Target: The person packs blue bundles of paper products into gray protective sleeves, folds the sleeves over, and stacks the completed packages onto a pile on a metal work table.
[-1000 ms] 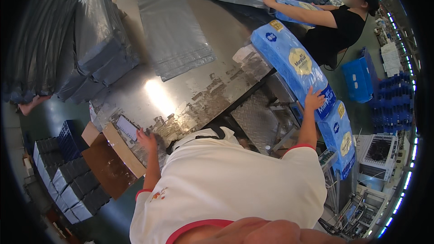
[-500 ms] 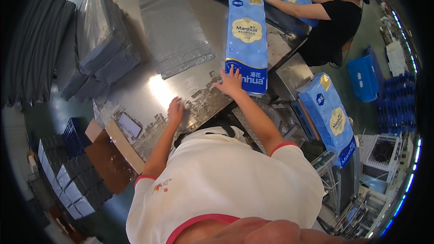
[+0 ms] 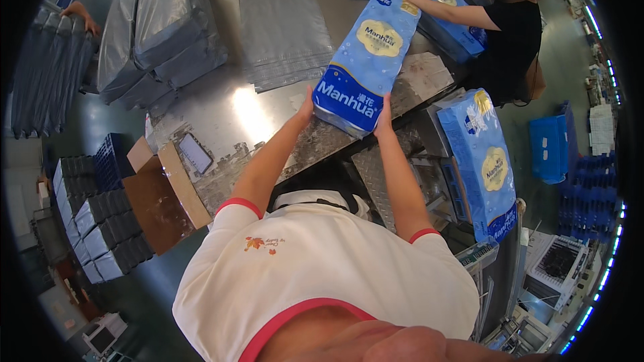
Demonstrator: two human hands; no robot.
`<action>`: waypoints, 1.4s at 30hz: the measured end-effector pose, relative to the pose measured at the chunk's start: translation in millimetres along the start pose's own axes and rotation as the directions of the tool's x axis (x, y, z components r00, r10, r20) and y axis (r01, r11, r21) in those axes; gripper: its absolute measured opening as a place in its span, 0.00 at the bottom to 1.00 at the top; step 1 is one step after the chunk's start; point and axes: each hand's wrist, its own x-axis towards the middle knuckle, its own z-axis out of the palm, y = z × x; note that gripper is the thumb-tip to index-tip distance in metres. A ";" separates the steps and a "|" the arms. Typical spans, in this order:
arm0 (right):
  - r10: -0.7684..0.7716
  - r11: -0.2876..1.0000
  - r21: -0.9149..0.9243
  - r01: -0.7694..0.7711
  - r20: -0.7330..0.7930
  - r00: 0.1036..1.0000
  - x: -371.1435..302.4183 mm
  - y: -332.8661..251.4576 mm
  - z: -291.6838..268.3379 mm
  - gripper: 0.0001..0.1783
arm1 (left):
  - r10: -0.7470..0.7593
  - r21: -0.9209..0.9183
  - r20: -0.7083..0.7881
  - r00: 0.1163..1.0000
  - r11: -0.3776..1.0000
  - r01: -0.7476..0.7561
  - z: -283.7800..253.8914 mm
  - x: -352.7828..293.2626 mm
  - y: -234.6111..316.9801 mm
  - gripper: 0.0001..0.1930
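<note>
A long blue, plastic-wrapped tissue pack (image 3: pixel 365 60) lies slantwise on the metal table (image 3: pixel 221 104), its near end close to the front edge. My left hand (image 3: pixel 308 106) presses against the left side of that near end, while my right hand (image 3: pixel 384 116) grips the right side. The fingers of both hands are partly hidden by the pack. Beyond its near end, flat grey plastic bags (image 3: pixel 285 27) are spread on the table to the left. A second blue tissue pack (image 3: pixel 479 164) rests to my right, beside the table.
Across the table, a co-worker in black (image 3: pixel 516 27) has both arms at another blue pack (image 3: pixel 446 10). Wrapped grey bundles (image 3: pixel 178 20) stand at the left, near an open cardboard box (image 3: pixel 157 218). A phone-like device (image 3: pixel 195 153) lies on the table. Another person's hand (image 3: pixel 82 15) touches hanging grey bags.
My left hand has come across to the pack, and my right hand has shifted from its top to its side. The pack has turned slantwise. Another person's hand has appeared at far left.
</note>
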 end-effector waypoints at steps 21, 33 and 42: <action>0.493 0.496 -0.863 0.092 0.368 0.788 -155.6 89.6 -21.6 0.37 | 0.143 0.472 -0.207 0.968 0.881 -0.029 -154.6 -236.3 -120.3 0.32; 0.107 -0.640 -0.277 0.717 0.892 0.440 206.5 49.0 194.4 0.07 | 0.783 0.965 -0.153 0.603 0.250 -0.079 -233.3 23.9 138.8 0.24; 0.253 -0.439 -0.558 0.704 0.676 0.693 240.8 35.2 225.9 0.08 | 0.784 0.923 0.216 0.582 -0.358 0.140 -244.9 75.9 154.2 0.13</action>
